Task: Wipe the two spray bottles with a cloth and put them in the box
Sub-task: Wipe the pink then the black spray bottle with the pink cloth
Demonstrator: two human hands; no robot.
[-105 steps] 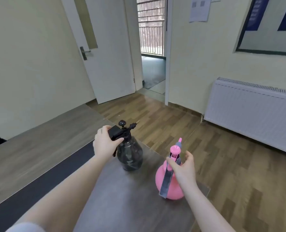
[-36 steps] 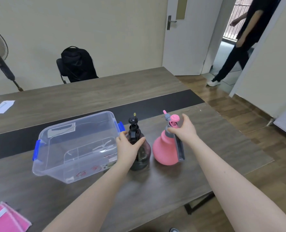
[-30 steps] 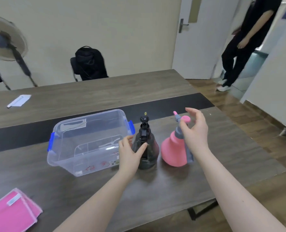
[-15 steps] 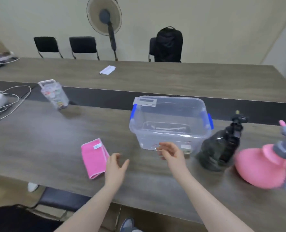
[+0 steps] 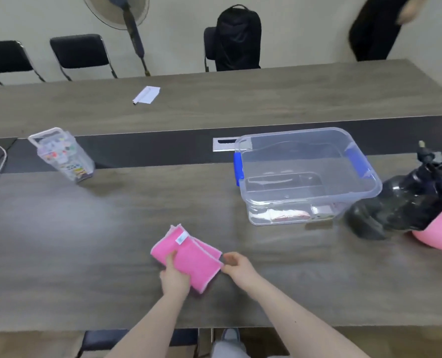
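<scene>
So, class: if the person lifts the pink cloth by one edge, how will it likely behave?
The pink cloth is folded fabric in layers, so it will probably droop and unfold. It looks thin, so likely light. The left hand rests on it; the right hand is at its edge.

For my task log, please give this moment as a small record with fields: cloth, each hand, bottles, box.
cloth: folded pink cloth on the table, near the front edge
left hand: left hand on the cloth's near-left part
right hand: right hand at the cloth's right corner
bottles: dark spray bottle and pink spray bottle on the table, right of the box
box: clear plastic box, blue latches, no bottle inside
</scene>
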